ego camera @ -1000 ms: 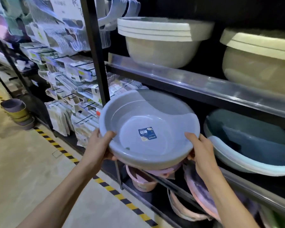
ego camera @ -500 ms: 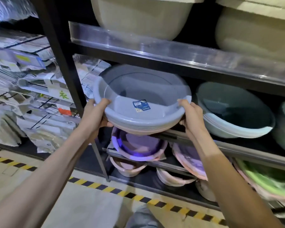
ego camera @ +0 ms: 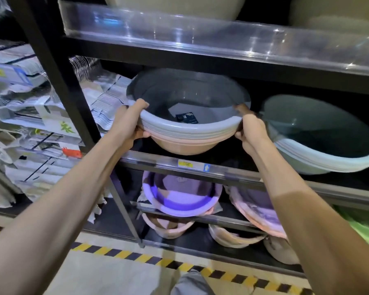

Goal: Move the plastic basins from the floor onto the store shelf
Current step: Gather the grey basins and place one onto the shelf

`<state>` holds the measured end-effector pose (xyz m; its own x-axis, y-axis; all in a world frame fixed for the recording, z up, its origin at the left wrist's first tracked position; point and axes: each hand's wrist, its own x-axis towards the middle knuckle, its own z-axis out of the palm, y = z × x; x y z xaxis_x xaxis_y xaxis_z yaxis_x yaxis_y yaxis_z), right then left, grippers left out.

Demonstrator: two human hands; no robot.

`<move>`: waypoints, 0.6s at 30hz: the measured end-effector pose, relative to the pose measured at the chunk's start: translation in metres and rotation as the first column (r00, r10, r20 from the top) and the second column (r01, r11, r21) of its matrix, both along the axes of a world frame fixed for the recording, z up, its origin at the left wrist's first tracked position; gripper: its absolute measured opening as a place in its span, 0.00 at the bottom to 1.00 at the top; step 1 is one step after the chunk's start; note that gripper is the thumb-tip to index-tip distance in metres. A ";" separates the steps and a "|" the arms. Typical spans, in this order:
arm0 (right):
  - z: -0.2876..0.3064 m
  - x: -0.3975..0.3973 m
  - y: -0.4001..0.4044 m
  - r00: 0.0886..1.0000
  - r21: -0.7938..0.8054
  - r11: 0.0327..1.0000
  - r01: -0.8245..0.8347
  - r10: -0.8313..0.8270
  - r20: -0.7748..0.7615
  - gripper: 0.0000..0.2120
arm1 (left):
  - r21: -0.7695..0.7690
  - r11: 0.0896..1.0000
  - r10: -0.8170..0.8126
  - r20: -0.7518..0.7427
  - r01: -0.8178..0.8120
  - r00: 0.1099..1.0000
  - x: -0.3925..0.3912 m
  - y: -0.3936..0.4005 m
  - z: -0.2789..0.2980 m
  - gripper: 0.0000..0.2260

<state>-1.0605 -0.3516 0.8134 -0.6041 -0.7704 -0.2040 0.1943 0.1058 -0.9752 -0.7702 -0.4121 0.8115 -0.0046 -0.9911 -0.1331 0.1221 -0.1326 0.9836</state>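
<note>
Both hands, left hand [ego camera: 129, 122] and right hand [ego camera: 250, 129], have fingers clamped on the basin stack [ego camera: 190, 133] mid-frame, just above the shelf [ego camera: 232, 170]; better slide it in level, then let go.

Pretty clearly a shop aisle, housewares section. Black metal shelving [ego camera: 58, 67] with clear plastic strips along the shelf edges, and a yellow price tag [ego camera: 186, 164] clipped on the front rail. Stacks of plastic basins [ego camera: 320, 145] fill every level, packaged goods [ego camera: 30, 116] hang in the bay to the left, and yellow-black hazard tape [ego camera: 149, 259] runs along the concrete floor.
</note>
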 end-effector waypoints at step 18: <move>-0.041 -0.012 -0.043 0.997 0.110 0.993 0.031 -0.023 -0.069 0.34 | 0.060 0.998 -0.029 0.042 0.027 0.999 -0.008 -0.046 -0.035 0.23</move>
